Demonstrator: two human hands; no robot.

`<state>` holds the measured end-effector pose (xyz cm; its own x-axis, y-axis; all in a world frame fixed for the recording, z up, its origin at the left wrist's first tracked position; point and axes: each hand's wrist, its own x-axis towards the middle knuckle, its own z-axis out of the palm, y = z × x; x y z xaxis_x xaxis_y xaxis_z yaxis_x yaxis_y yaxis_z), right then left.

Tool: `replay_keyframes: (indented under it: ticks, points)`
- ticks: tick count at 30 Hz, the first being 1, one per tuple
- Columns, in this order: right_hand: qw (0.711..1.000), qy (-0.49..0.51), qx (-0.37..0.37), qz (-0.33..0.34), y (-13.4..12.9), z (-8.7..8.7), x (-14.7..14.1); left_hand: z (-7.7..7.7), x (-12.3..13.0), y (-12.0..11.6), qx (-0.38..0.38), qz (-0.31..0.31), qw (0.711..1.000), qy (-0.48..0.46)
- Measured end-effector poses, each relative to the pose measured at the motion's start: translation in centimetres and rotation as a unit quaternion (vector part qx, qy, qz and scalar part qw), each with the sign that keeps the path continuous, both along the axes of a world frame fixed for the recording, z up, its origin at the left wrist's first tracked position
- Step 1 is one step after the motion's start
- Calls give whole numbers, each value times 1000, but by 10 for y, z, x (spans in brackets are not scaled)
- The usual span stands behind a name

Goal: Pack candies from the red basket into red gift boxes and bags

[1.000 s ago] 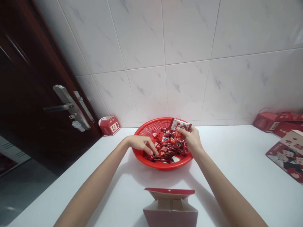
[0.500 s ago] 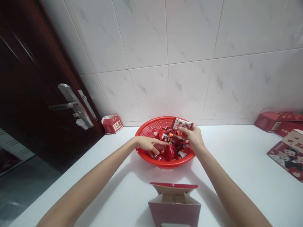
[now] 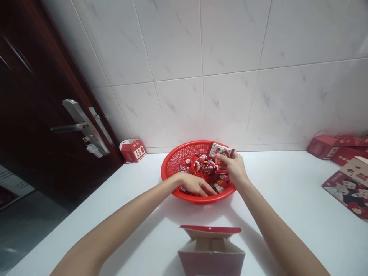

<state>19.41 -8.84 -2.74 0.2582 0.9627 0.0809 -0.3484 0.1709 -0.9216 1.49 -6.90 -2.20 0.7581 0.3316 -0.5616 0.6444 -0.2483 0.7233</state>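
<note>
A red plastic basket [image 3: 165, 168] stands on the white table near the wall, with many red-wrapped candies [image 3: 208, 168] inside. My left hand [image 3: 197, 184] reaches into its near side, fingers apart among the candies, the fingertips partly hidden. Above the basket's right side, my right hand [image 3: 234, 165] pinches a red and white packet [image 3: 220, 149] between thumb and fingers. In front of the basket is an open-topped red box [image 3: 211, 262], its flap raised and its visible inside bare cardboard.
A small red and white box [image 3: 133, 150] sits at the back left corner. Red boxes [image 3: 324, 147] and a printed box [image 3: 349, 189] lie at the right. Behind is a tiled wall [image 3: 178, 111]; a dark door [image 3: 34, 103] with a handle is at the left.
My left hand has moved right and toward the basket's near rim, lower among the candies. My right hand still holds the packet in nearly the same place. The view has shifted slightly.
</note>
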Motion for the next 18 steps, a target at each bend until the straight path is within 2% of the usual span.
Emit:
replay_keyframes:
  ticks: [2, 4, 6, 10, 13, 16, 18]
  points:
    - [1000, 3, 6, -1, -1, 1, 0, -4, 5, 3, 59, 36, 998, -9]
    - [1000, 6, 10, 1, -1, 2, -1, -5, 5, 9, 123, 95, 987, -37]
    - [1000, 12, 7, 6, -2, 3, -2, -5, 3, 14, 154, 164, 973, -55]
    - [999, 31, -2, 7, -4, 5, -4, -2, 0, 17, 126, 321, 935, -78]
    - [999, 34, -2, 2, -4, 4, -4, 3, -3, 17, 115, 410, 898, -105]
    - [999, 33, 9, -3, -2, 3, -4, 12, -11, 17, 105, 451, 875, -144]
    - [999, 33, 13, -5, -1, 2, -4, 19, -21, 13, 73, 448, 872, -183]
